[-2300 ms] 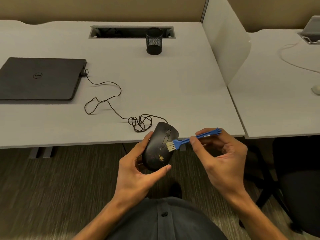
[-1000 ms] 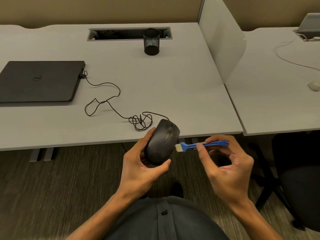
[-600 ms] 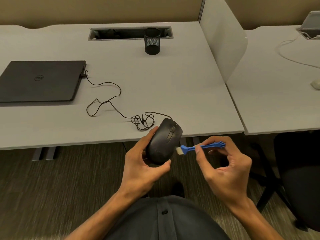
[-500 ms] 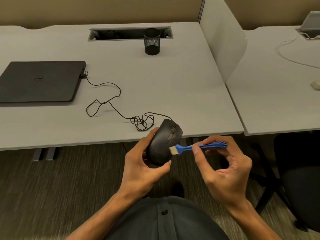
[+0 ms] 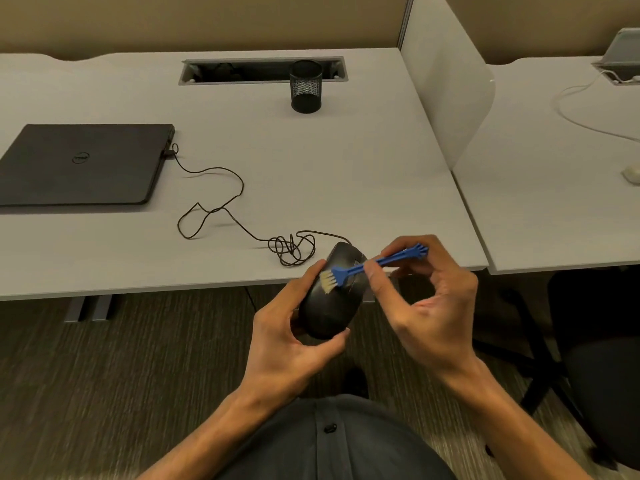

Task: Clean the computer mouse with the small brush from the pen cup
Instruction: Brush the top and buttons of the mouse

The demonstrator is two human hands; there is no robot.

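My left grip is cradling the mouse, long axis pointing away; my right grip is pinching the brush, bristles lying leftward across its back.

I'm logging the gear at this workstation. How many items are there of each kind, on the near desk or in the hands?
Laptop: 1
Pen cup: 1
Computer mouse with its cable, in the left hand: 1
Blue brush, in the right hand: 1
Total: 4
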